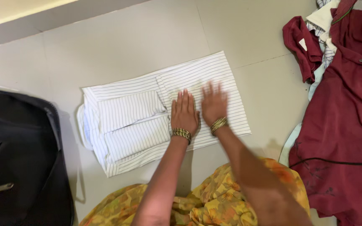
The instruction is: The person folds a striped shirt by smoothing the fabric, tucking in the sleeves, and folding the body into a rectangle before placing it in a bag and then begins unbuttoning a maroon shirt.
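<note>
Where the yellow flowered garment [214,201] bunches at the bottom edge, nearest the camera, two bare forearms reaching forward over the pale tiled floor [118,46]. Just beyond, left hand [184,113] flat and palm down, fingers straight and close together, holding nothing, a gold bangle [182,133] at the wrist. Right beside it, right hand [213,104] likewise flat and palm down, fingers spread a little and slightly blurred, gripping nothing, gold bangles [218,124] at that wrist too. Under both palms, a white shirt with thin dark stripes [126,121], partly folded into a rough rectangle on the floor, sleeves laid across its left half, both hands pressing on its right half. To the left, well apart from the hands, a black bag [17,159] lying open at the edge of view. To the right, a heap of clothes: a large maroon garment [344,125] with buttons, and farther back a smaller maroon piece [304,46] on striped white fabric [324,25]. Farthest away, a cream strip [13,10] along the top left corner.
</note>
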